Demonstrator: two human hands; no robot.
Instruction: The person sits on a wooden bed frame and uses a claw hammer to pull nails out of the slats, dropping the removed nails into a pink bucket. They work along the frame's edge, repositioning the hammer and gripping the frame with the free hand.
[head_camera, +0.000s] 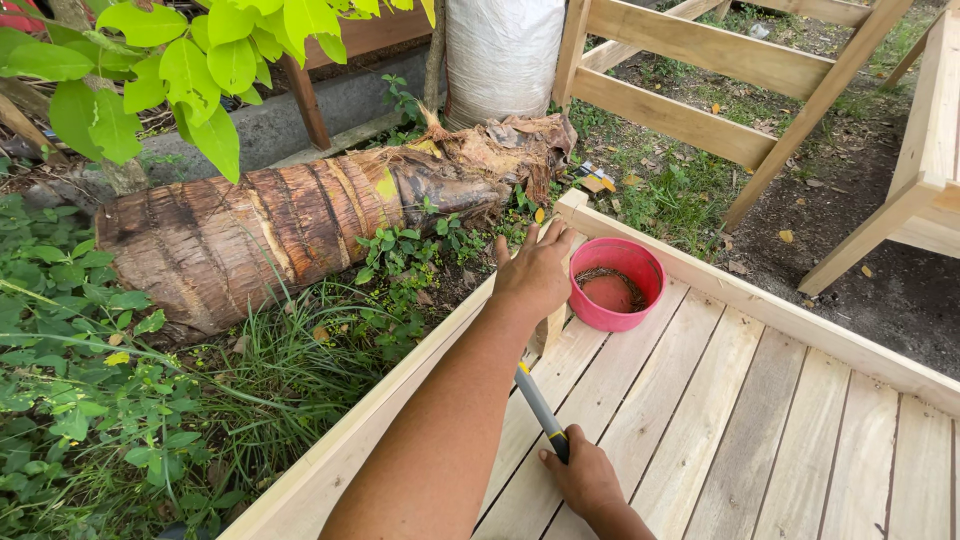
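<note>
A person's left hand (535, 275) lies palm-down, fingers spread, on the raised side rail (400, 395) of a pale plank platform (760, 420), gripping nothing, while the right hand (585, 480) nearer the body is closed round the grey-and-yellow handle (540, 408) of what may be a hammer, its head hidden behind the left forearm. The handle's long axis runs from the right hand up and away toward the left hand. Just right of the left hand sits a pink bowl (617, 285); beyond it, a white sack (500, 55).
</note>
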